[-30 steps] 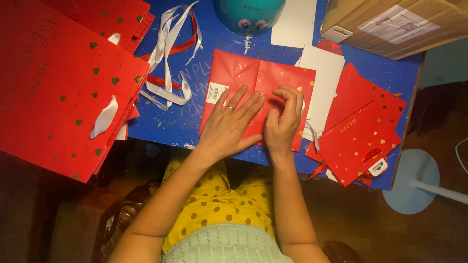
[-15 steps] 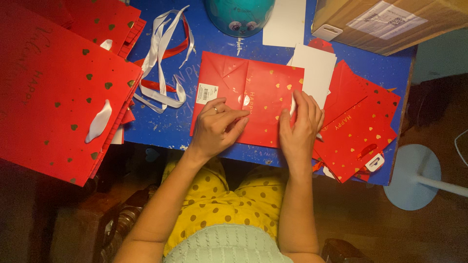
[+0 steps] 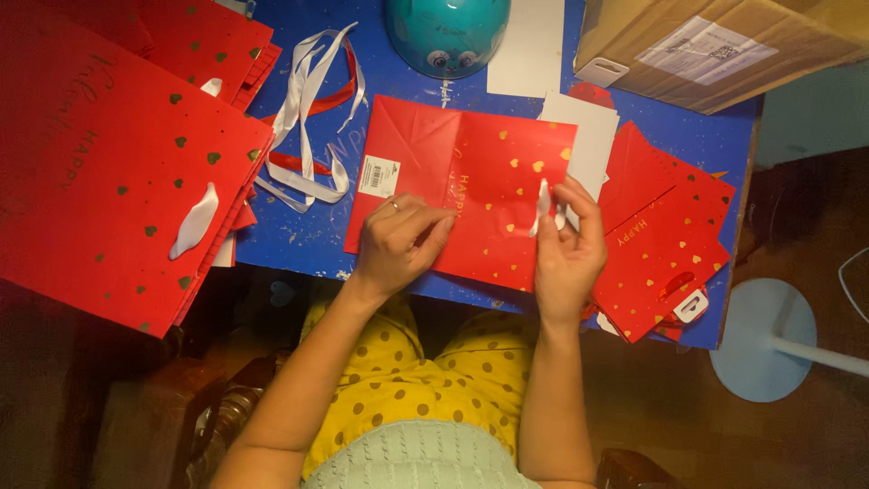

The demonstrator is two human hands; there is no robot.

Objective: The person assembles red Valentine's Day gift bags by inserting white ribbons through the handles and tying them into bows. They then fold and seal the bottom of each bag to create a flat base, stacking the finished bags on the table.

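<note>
I am seeing everything around the flat red gift bag [image 3: 471,181] lying mid-tabletop [image 3: 326,244]. Left of it, a stack of red bags [image 3: 118,181] and loose ribbons [image 3: 308,136] are lying. My left hand [image 3: 398,244] is pressing curled on the bag's near edge; my right hand [image 3: 570,244] is pinching a white ribbon [image 3: 543,206] at its right edge.
</note>
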